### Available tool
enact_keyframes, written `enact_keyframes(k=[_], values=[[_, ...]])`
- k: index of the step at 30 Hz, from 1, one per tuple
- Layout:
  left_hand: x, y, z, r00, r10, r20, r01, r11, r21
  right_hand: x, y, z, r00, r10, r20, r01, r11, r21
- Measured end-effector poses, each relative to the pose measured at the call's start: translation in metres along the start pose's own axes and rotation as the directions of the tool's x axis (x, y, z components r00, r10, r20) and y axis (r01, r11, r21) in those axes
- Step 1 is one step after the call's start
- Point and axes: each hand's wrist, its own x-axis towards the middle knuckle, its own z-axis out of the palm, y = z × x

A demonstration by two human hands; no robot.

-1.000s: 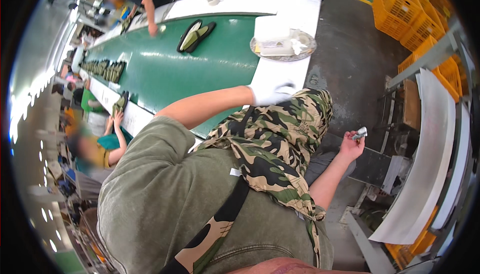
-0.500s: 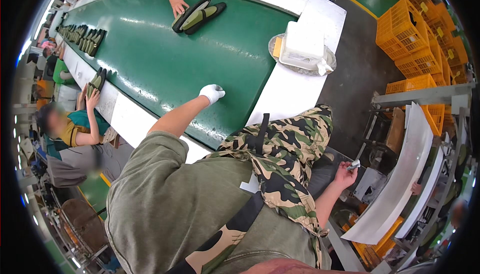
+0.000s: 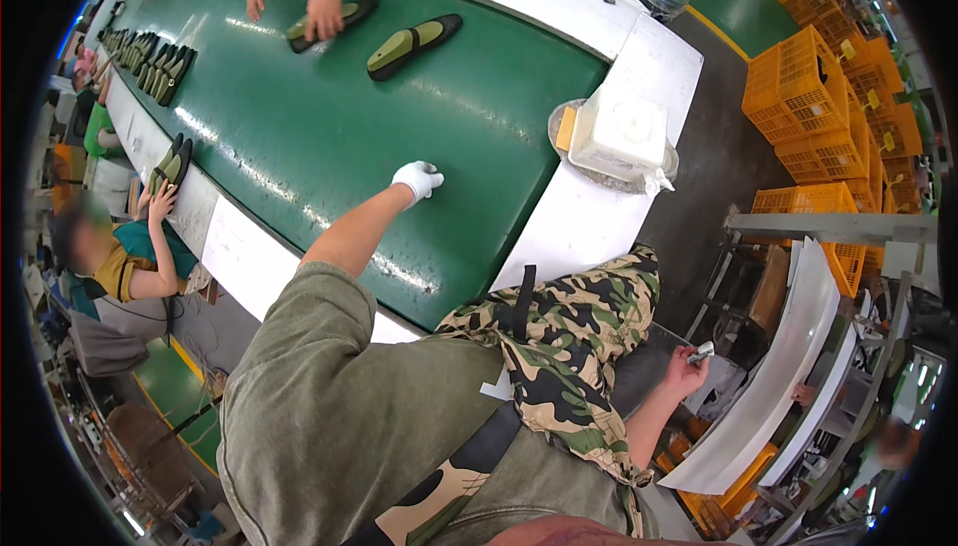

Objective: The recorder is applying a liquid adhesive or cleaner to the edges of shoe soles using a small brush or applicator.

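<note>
My left hand, in a white glove, is over the near part of the green conveyor belt. Its fingers are curled in, hiding whether anything lies inside them. Out to the right, beside the camouflage apron, my bare right hand is closed round a small silvery piece, too small to name. On the far belt lies a black shoe with an olive-green form in it. A co-worker's hand touches a second such shoe.
A white tub stands on a round tray on the white table edge. Orange crates are stacked at right. Seated at left, another person holds shoes. Several more shoes stand on the belt's far left.
The co-worker's hand has moved one shoe left, away from the other. The view has shifted a little. Both my hands keep nearly the same pose.
</note>
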Motion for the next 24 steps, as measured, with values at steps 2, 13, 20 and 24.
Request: enact_keyframes(k=[2, 13, 20, 24], values=[[-0.006, -0.004, 0.007, 0.98, 0.157, -0.126, -0.097, 0.917, 0.387, 0.002, 0.005, 0.005, 1.0, -0.003, -0.011, 0.003, 1.0, 0.0], [-0.07, 0.031, 0.027, 0.962, 0.273, -0.028, -0.194, 0.747, 0.637, -0.008, 0.025, -0.019, 1.0, -0.019, -0.016, 0.019, 1.0, 0.018], [-0.084, 0.049, 0.045, 0.976, 0.204, 0.076, -0.207, 0.762, 0.613, 0.01, 0.026, -0.024, 0.998, -0.005, 0.065, -0.001, 0.996, 0.092], [-0.103, 0.069, 0.075, 0.935, 0.321, 0.149, -0.352, 0.803, 0.482, 0.02, 0.028, -0.029, 0.999, 0.005, 0.052, -0.01, 0.994, 0.109]])
